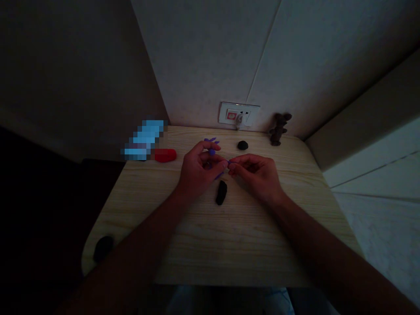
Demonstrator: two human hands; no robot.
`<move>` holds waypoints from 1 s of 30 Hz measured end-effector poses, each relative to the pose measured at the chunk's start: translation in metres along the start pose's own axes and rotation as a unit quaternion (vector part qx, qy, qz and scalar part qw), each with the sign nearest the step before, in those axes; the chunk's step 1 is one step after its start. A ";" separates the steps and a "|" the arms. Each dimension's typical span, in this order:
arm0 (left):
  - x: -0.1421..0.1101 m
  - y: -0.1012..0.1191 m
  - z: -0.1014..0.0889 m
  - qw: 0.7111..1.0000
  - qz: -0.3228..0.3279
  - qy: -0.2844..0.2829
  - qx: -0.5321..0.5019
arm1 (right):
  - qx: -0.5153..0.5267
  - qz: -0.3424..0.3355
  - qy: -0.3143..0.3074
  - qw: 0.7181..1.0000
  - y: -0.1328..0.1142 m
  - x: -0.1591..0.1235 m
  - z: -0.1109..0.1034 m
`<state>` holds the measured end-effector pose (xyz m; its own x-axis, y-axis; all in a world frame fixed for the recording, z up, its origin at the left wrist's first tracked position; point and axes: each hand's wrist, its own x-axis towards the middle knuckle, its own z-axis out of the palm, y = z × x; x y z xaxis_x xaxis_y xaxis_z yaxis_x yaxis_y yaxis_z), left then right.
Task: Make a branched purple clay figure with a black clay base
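Note:
A purple piece, apparently modelling clay (211, 152), shows between the fingers of my left hand (198, 170). It has a small round ball, and thin pointed purple bits (211, 140) stick out beyond the fingers. My right hand (257, 175) pinches a thin purple strand (231, 162), its fingertips almost touching my left thumb. Both hands are closed and held above the table, and the fingers hide much of the purple shape. Just below them lies an elongated black lump (221, 193). A smaller round black lump (243, 145) rests behind my right hand.
The pale wooden table (229, 245) meets a wall with a socket and plug (240, 118). A dark brown figurine (278, 130) stands at the back right. At the left are a red object (166, 155), a pixelated bright rectangle (146, 138) and another black lump (103, 248).

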<state>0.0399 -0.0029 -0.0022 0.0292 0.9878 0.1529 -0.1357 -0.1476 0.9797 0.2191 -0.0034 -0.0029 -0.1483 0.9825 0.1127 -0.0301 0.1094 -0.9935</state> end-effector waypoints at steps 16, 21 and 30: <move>-0.001 0.001 0.000 1.000 -0.005 0.007 0.001 | -0.023 -0.013 0.015 1.000 -0.006 -0.001 0.000; -0.001 0.001 0.000 1.000 0.000 0.015 0.001 | -0.012 -0.016 0.002 1.000 -0.006 -0.001 0.000; 0.000 -0.001 -0.001 1.000 0.004 0.021 -0.015 | 0.022 -0.003 -0.009 1.000 -0.002 0.000 0.001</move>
<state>0.0392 -0.0031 -0.0033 -0.0128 0.9878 0.1549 -0.1647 -0.1549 0.9741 0.2181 -0.0041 -0.0013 -0.1655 0.9789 0.1196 -0.0746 0.1085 -0.9913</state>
